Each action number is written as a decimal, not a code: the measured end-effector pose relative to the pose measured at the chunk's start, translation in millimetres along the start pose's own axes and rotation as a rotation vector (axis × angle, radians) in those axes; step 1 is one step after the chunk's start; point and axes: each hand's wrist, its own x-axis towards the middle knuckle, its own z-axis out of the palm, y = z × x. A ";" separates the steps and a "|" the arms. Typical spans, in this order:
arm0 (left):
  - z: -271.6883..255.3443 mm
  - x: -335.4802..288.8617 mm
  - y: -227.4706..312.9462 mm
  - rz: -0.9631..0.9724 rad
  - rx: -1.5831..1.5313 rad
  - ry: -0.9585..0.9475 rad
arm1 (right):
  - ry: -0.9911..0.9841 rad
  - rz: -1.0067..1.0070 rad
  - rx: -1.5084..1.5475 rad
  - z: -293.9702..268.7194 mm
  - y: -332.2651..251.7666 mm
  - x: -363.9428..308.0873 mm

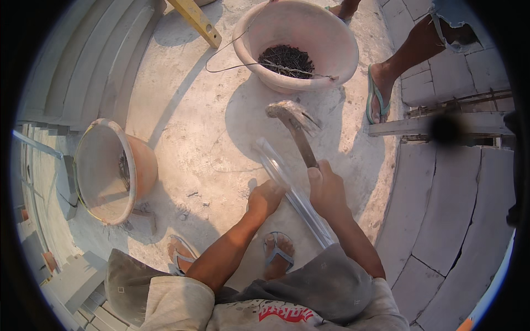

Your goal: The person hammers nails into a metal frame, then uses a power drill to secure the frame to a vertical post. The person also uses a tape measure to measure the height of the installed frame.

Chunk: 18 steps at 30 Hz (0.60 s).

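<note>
My right hand (328, 190) is wrapped round the handle of a claw hammer (301, 139), its head raised and partly smeared by motion. Just left of it, my left hand (266, 198) is closed at the edge of a long, shiny metal channel (307, 209). The channel slants from the floor ahead back toward my right leg, and its far end looks blurred. Whether a small piece is also pinched in the left fingers cannot be seen.
Ahead stands a wide pale bucket (337, 49) with dark nails or scraps and a wire handle. Another bucket (144, 168) tips at the left. A yellow level (197, 23) is at the top. Another person's foot (381, 91) is near the block wall (441, 204) and a plank (414, 126).
</note>
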 end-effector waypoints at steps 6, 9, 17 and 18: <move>9.3 -7.9 4.3 -0.043 0.027 -0.180 | 0.134 -0.233 0.420 -1.4 14.0 -0.7; 2.1 -2.7 5.9 -0.007 0.125 -0.227 | -0.289 -0.007 -0.395 43.7 33.8 19.9; 6.4 2.9 -1.8 -0.005 0.105 -0.187 | 0.139 0.012 0.375 -32.8 -3.2 7.2; 6.9 2.1 -2.2 -0.010 0.094 -0.181 | 0.197 -0.106 0.530 -29.9 -3.9 5.9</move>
